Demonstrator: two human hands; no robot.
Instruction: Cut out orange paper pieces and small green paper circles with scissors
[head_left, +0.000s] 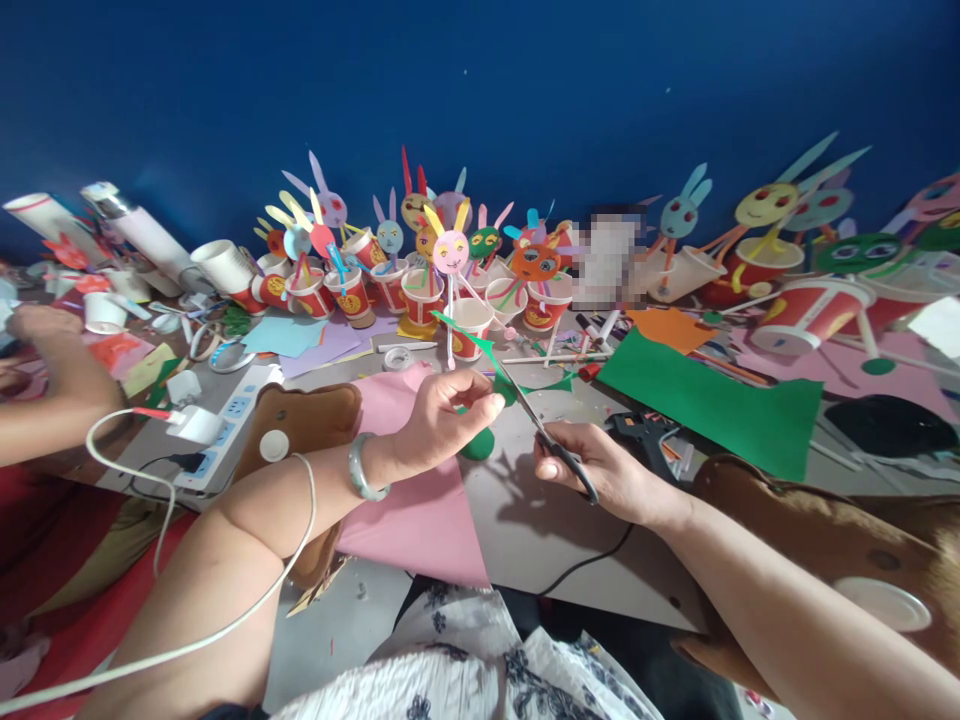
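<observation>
My left hand [442,420] is closed in a pinch over the table, a bracelet [365,468] on its wrist. Between its fingers is a thin, pointed strip of green paper [474,341]. My right hand [611,470] grips dark-handled scissors [523,392], their blades pointing up and left towards the strip. Whether the blades touch the paper I cannot tell. A rounded green paper piece [478,444] lies on the table just below my left hand. Green paper scraps [555,384] rest behind the scissors.
A pink sheet [420,520] lies under my left arm, a green sheet [712,405] to the right. Beside my right hand is a black glue gun [641,435]. Paper cups [546,300] with rabbit-like figures line the wall. A power strip [234,420] and another person's arm [45,400] are left.
</observation>
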